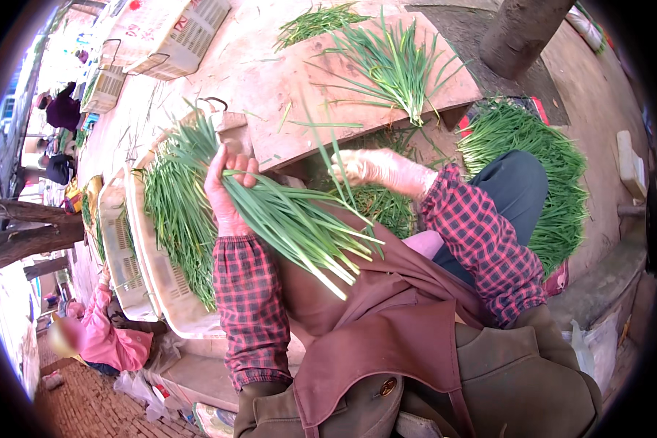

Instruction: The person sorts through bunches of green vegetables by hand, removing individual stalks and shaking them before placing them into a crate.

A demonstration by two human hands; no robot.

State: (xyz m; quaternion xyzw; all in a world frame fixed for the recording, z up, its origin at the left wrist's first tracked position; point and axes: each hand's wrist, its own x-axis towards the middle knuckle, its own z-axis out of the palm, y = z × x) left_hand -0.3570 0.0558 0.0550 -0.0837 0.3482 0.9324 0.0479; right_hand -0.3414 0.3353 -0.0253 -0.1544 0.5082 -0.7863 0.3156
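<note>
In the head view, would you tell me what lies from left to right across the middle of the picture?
Person in pink → white crate of green leaves → left hand holding a bunch of green leaves → right hand → heap of green leaves.

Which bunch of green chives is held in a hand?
The bunch gripped by the left hand, its leaves crossing the apron. The others lie loose: one on the board, one in the crate, one heap on the ground.
</note>
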